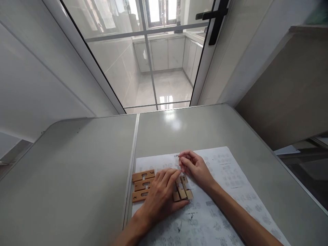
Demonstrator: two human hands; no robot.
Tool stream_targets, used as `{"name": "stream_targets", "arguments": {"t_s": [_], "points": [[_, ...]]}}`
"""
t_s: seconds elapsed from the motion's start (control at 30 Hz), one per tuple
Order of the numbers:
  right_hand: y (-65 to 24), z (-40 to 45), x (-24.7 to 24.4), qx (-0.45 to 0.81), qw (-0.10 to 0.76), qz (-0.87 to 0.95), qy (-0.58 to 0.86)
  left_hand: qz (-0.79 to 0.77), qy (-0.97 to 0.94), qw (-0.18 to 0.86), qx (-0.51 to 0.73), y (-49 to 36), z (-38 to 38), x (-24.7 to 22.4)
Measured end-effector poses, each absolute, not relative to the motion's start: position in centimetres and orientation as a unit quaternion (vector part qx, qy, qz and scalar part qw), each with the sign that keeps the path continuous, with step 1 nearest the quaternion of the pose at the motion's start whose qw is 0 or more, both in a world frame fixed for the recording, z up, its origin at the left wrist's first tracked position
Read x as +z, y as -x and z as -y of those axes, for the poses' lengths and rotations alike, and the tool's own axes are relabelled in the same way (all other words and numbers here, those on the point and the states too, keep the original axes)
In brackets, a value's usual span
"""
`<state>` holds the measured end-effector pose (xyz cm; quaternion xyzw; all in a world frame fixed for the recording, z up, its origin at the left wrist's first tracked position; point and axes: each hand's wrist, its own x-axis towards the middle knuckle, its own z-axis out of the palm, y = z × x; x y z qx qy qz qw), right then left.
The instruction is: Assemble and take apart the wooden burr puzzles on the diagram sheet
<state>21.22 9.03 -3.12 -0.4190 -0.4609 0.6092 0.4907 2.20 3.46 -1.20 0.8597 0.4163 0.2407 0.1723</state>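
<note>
My left hand [161,191] lies over the paper with its fingers bent. Its thumb and index finger close around a group of notched wooden puzzle pieces [182,194], one marked 3. To its left, three slotted wooden bars [144,185] lie in a stack of rows, marked with numbers such as 1 and 2; the hand covers their right ends. My right hand [193,167] hovers just above and right of the group, fingers curled together and tips close to the left index finger. I see nothing between its fingers.
A large printed sheet [217,212] with faint diagrams lies under the pieces. The grey table [84,171] has a metal seam [135,136] left of the sheet. Beyond the far edge stands a glass door [166,61] with a black handle [216,17].
</note>
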Motion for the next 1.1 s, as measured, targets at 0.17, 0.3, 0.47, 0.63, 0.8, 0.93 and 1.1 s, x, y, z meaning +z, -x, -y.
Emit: {"name": "stream_targets", "arguments": {"t_s": [0.17, 0.3, 0.47, 0.63, 0.8, 0.93, 1.1], "points": [[-21.9, -8.3, -3.0, 0.47, 0.434, 0.611, 0.467, -0.46, -0.848, 0.136, 0.227, -2.1, -3.6, -1.3], [-22.8, -8.1, -2.7, 0.392, 0.364, 0.699, 0.474, -0.45, -0.853, 0.136, 0.227, -1.9, -3.7, -1.4], [-24.3, -9.0, -1.9, 0.444, 0.311, 0.709, 0.451, -0.455, -0.846, 0.146, 0.237, -1.8, -3.8, -1.4], [-26.7, -9.8, -1.5, 0.569, 0.203, 0.676, 0.422, -0.46, -0.84, 0.159, 0.24, -1.7, -4.0, -1.5], [-27.2, -9.7, -1.4, 0.615, 0.13, 0.672, 0.39, -0.464, -0.829, 0.179, 0.254, -1.5, -4.1, -1.8], [-26.7, -9.6, -1.4, 0.595, 0.158, 0.675, 0.407, -0.464, -0.793, 0.235, 0.317, -1.2, -4.2, -1.3], [-26.7, -9.9, -2.0, 0.621, 0.244, 0.638, 0.384, -0.461, -0.718, 0.353, 0.384, -1.0, -4.3, -0.3]]}}
